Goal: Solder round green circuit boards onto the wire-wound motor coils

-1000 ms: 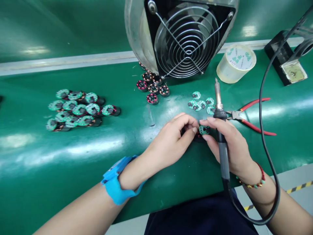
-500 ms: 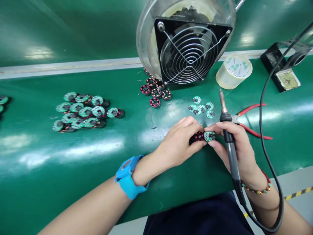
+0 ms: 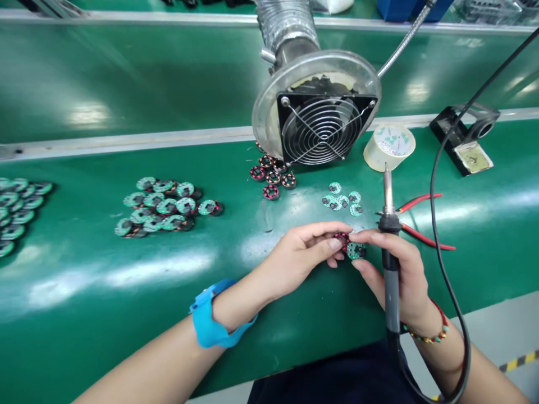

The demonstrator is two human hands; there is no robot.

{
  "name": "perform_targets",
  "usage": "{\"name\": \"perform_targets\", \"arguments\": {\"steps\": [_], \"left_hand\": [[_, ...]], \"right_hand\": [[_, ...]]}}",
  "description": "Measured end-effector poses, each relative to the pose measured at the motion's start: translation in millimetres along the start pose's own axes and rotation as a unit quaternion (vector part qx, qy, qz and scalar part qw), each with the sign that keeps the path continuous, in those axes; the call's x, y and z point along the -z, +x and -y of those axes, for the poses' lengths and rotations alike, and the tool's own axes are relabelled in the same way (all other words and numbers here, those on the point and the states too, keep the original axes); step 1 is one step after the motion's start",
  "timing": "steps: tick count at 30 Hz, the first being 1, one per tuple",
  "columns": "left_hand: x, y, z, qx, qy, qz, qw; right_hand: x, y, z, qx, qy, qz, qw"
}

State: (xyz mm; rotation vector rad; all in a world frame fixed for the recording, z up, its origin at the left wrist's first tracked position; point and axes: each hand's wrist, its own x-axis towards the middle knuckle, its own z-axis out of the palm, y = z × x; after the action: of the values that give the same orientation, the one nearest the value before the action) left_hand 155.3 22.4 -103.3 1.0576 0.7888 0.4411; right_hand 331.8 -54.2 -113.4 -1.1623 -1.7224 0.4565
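One fan (image 3: 323, 134), a left hand (image 3: 297, 255) and right hand (image 3: 404, 269), one soldering iron (image 3: 392, 292) across the right, one pair of pliers (image 3: 421, 198), one tape roll (image 3: 381, 157), six loose boards (image 3: 343, 201).
Left thumb and index pinch a coil ring (image 3: 342, 238); just beside it, one circuit board (image 3: 356, 251) sits between the parted right index and thumb, though whether they grip it I cannot tell.

You hold a black ring with red windings (image 3: 344, 238), partly hidden, just left of a round green-and-black circuit board (image 3: 355, 251), its face turned up. Right of both, your black-and-grey soldering iron (image 3: 391, 283) points its metal tip far.
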Motion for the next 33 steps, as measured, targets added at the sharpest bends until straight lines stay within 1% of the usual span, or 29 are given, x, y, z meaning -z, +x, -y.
{"name": "perform_targets", "arguments": {"steps": [2, 4, 7, 10, 13, 16, 18, 21, 24, 29, 33], "left_hand": [[-2.8, -1, 1, 0.024, -0.061, -0.007, 0.998], [-6.5, -3, 2, 0.043, -0.097, -0.015, 0.994], [-13.1, -4, 4, 0.065, -0.121, -0.018, 0.990], [-18.5, -5, 4, 0.066, -0.125, -0.027, 0.990], [-21.2, -6, 5, 0.055, -0.107, -0.041, 0.992], [-22.0, -7, 4, 0.039, -0.102, -0.033, 0.994], [-22.1, -8, 4, 0.028, -0.106, -0.024, 0.994], [-22.3, -9, 4, 0.009, -0.091, -0.024, 0.996], [-23.5, -10, 6, -0.011, -0.050, -0.044, 0.998], [-23.6, -9, 10, -0.018, -0.013, -0.105, 0.994], [-19.2, -9, 7, -0.034, 0.062, -0.115, 0.991]], "right_hand": [[-1, 0, 0, 0.015, 0.007, 0.005, 1.000], [-2, 0, 1, 0.026, 0.008, 0.002, 1.000], [-4, 0, 2, 0.041, -0.009, -0.005, 0.999], [-8, 0, 1, 0.054, -0.045, -0.007, 0.997], [-13, -1, 0, 0.047, -0.075, -0.011, 0.996], [-15, -2, -1, 0.031, -0.103, 0.001, 0.994], [-15, -2, -1, 0.033, -0.120, 0.011, 0.992], [-15, -2, -1, 0.032, -0.147, 0.009, 0.989], [-15, -2, 0, 0.024, -0.170, 0.009, 0.985], [-16, -3, 1, 0.023, -0.169, 0.022, 0.985], [-16, -3, 2, 0.017, -0.152, 0.018, 0.988]]}}
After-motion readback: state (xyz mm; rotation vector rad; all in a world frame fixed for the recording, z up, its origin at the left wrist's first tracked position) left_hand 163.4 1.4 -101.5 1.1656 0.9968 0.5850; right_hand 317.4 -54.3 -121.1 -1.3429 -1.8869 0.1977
